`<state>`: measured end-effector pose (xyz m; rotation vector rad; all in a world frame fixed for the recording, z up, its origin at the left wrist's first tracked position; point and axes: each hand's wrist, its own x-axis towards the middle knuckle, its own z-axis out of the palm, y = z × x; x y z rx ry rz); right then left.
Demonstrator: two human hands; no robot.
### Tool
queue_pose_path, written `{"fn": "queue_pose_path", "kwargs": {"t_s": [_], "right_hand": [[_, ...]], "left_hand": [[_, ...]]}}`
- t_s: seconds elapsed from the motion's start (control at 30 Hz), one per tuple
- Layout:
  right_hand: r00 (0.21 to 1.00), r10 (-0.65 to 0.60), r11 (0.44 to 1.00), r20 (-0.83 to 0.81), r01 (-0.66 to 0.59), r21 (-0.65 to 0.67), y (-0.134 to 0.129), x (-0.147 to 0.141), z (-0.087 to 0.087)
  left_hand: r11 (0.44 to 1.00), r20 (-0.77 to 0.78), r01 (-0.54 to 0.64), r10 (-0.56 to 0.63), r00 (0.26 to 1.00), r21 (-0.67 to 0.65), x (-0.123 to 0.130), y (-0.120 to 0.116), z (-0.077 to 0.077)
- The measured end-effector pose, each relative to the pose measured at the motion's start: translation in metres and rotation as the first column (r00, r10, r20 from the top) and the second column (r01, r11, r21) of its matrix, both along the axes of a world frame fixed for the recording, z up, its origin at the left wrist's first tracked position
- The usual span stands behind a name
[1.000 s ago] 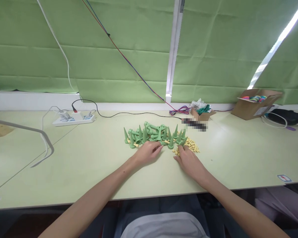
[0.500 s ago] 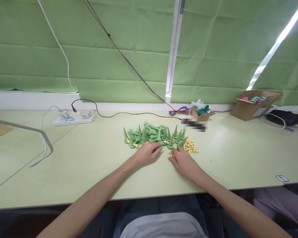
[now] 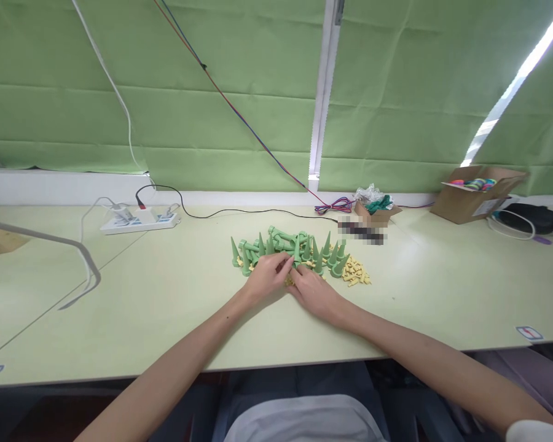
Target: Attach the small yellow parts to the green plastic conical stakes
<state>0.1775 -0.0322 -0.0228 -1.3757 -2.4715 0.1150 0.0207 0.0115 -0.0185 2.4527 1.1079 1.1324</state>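
My left hand point(image 3: 268, 274) is closed in a pinch at the near edge of a pile of green plastic cone-shaped spikes point(image 3: 283, 236). What its fingertips hold is hidden. My right hand point(image 3: 317, 293) meets it from the right, fingers bent together and almost touching the left fingertips. A few small yellow plastic pieces point(image 3: 289, 281) show under the fingers, but whether one is gripped I cannot make out. Several spikes stand upright on round bases, such as the green spike point(image 3: 327, 245) behind my right hand. Right of it lies a heap of yellow pieces point(image 3: 356, 271).
Behind the pile lies a blurred dark object point(image 3: 360, 231) with a black cable. A small carton point(image 3: 378, 215) and a larger cardboard box point(image 3: 461, 205) stand along the back. At left are a power strip point(image 3: 141, 224) and a grey bent bar point(image 3: 85, 255).
My right hand has moved left from the yellow heap to my left hand. The left hand has shifted slightly, and the green part beside its fingertips is now hidden.
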Motion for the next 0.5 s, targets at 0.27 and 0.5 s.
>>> {"fn": "queue_pose_path", "kwargs": {"t_s": [0.27,0.5], "right_hand": [[0.972,0.033,0.996,-0.232,-0.013,0.086,0.01,0.006,-0.02],[0.928,0.022,0.999,-0.372,-0.007,0.041,0.013,0.014,-0.021]], "left_hand": [[0.997,0.059,-0.069,0.066,0.996,0.041,0.002,0.0,0.001],[0.998,-0.067,-0.004,0.0,0.998,-0.064,0.0,0.002,0.002]]}}
